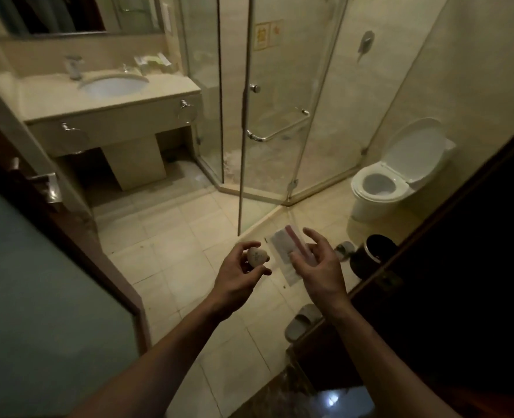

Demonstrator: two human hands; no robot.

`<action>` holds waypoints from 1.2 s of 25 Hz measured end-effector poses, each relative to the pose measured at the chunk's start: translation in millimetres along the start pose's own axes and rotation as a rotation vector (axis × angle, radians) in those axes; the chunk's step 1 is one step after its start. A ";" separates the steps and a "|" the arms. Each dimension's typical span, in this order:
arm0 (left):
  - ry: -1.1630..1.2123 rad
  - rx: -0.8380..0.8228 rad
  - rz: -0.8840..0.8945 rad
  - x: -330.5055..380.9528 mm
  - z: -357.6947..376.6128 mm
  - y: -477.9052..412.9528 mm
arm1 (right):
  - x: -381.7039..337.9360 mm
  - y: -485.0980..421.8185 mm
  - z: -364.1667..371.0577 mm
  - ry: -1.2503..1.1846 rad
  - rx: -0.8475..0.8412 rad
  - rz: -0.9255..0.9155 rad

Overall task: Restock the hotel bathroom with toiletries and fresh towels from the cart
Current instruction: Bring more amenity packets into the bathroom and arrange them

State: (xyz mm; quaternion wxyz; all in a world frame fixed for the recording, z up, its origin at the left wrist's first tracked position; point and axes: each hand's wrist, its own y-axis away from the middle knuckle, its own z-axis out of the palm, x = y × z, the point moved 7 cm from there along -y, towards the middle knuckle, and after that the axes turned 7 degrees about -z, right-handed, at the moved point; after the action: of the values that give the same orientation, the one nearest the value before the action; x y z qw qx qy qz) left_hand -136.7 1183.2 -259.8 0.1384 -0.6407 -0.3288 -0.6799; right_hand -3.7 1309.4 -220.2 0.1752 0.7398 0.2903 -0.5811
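L hand (240, 268) pinches round soap (257, 256) at fingertips; R hand (320, 267) loosely curled, thumb pinning clear packets (282, 245)

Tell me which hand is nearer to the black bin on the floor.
Right. The right hand, holding a clear packet, is just left of the black bin in view; the left hand, gripping a small round white item, is farther left, beyond the packet.

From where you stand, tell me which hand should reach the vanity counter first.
Probably left: the left hand pinches a round soap and the vanity counter lies on its side; the right hand holds a packet.
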 end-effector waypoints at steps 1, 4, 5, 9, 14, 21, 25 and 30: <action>-0.010 0.025 0.000 0.4 -11.6 -8.2 | -0.3 -10.8 9.9 -0.005 -0.009 0.001; -0.057 0.135 0.010 0.7 -46.9 -36.4 | -0.8 -52.5 44.1 -0.018 -0.077 -0.033; -0.063 0.164 0.006 0.1 -57.5 -45.3 | 0.8 -67.5 54.7 -0.021 -0.096 -0.037; -0.078 0.274 0.012 9.2 -91.2 -84.2 | 10.8 -134.6 96.1 -0.082 -0.131 -0.034; -0.035 0.430 0.004 32.8 -138.1 -132.5 | 4.1 -219.2 163.7 -0.131 -0.308 -0.057; -0.076 0.605 0.007 56.3 -215.1 -187.6 | -20.7 -307.3 247.3 -0.097 -0.463 -0.163; -0.147 0.632 0.000 56.6 -277.2 -238.3 | -23.4 -363.2 307.0 -0.063 -0.464 -0.177; -0.336 0.665 0.011 67.3 -365.7 -317.2 | -41.8 -440.7 384.1 -0.124 -0.475 -0.167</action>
State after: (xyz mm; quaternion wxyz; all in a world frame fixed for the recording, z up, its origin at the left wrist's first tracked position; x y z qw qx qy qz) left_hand -624.9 1207.0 -267.0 0.2867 -0.6650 -0.5465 -0.4207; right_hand -580.4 1410.1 -246.7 0.3128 0.6143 0.4676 -0.5533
